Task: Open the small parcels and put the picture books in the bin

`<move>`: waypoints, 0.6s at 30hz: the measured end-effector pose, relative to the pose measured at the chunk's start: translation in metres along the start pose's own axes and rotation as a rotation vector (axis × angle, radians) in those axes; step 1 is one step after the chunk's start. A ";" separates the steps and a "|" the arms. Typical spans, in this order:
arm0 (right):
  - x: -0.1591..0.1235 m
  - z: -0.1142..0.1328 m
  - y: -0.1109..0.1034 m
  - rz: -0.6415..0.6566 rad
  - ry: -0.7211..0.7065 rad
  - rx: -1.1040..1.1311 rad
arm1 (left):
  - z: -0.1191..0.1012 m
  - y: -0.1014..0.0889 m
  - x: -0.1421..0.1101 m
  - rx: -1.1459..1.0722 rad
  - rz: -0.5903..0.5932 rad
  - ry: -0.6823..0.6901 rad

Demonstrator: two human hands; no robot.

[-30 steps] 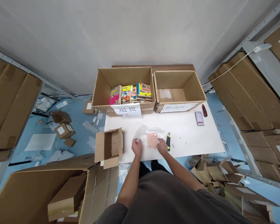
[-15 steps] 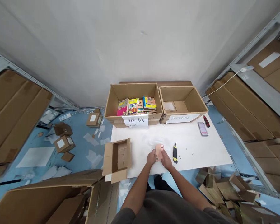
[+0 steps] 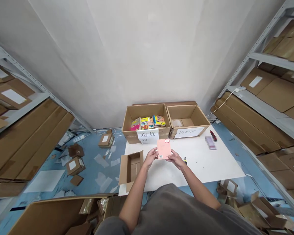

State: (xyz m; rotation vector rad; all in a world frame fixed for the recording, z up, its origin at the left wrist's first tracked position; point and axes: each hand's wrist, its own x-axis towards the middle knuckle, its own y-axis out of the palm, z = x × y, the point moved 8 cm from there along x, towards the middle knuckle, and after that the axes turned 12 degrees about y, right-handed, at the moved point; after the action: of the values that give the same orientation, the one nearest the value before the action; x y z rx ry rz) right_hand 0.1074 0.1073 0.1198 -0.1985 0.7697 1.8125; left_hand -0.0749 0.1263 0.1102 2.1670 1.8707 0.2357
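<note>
A pink book (image 3: 164, 148) with a barcode at its lower left is held up above the white table (image 3: 210, 166). My left hand (image 3: 151, 157) grips its left edge, and my right hand (image 3: 177, 160) grips the lower right edge. Most of a utility knife (image 3: 185, 160) is hidden behind my right hand; only a yellow and black end shows. An open cardboard box (image 3: 123, 169) stands at the table's left edge, partly behind my left arm.
Behind the book stand two labelled cardboard boxes: the left box (image 3: 129, 136) holds several books (image 3: 147, 123), the right box (image 3: 172, 133) a pale sheet. A red knife (image 3: 213, 135) lies at the right. Shelves of cartons flank both sides; a large carton (image 3: 54, 212) is at lower left.
Both hands have raised the pink book from low over the table, and its face is now fully visible. The camera has tilted up. My right arm now covers most of the utility knife.
</note>
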 end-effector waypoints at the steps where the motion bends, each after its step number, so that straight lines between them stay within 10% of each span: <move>1: -0.001 0.006 0.006 0.014 -0.018 0.015 | -0.007 0.001 0.000 0.002 0.013 0.003; 6: -0.005 0.015 0.021 0.066 -0.042 0.021 | -0.019 -0.002 -0.006 0.057 -0.009 0.038; 11: -0.008 0.023 0.021 -0.044 -0.090 -0.023 | -0.037 -0.004 -0.017 0.402 -0.303 0.178; 15: -0.021 0.038 0.041 0.042 -0.267 -0.208 | -0.047 0.050 -0.017 0.361 -0.053 0.276; 18: -0.029 0.045 0.042 0.079 -0.308 -0.371 | -0.056 0.056 -0.017 0.239 -0.008 0.285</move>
State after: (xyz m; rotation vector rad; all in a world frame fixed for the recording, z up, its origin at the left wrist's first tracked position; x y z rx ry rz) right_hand 0.0910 0.1033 0.1861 -0.1251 0.2248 1.9917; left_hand -0.0415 0.1080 0.1818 2.3881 2.1581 0.3512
